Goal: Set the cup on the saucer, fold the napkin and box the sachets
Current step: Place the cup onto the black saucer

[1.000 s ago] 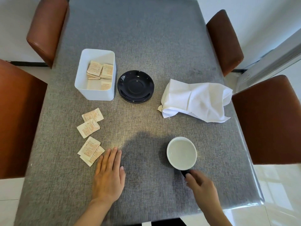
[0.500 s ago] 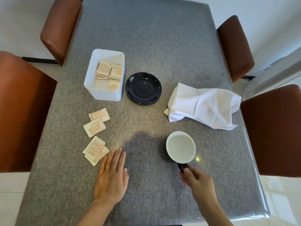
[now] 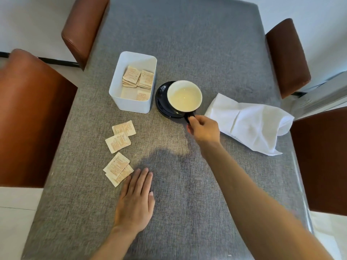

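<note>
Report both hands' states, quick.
Left hand: open, flat on the table, holding nothing.
Right hand: pinching the cup handle, over the saucer.

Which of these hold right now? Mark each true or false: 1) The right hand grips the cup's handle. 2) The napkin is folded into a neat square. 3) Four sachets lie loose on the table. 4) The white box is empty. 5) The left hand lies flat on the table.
1) True: the right hand pinches the dark handle of the cup, which sits over the black saucer.
2) False: the napkin lies crumpled and unfolded, to the right of the saucer.
3) True: four loose sachets lie on the table, in front of the box.
4) False: the white box already holds several sachets.
5) True: the left hand rests flat, fingers straight, by the nearest sachets.
</note>
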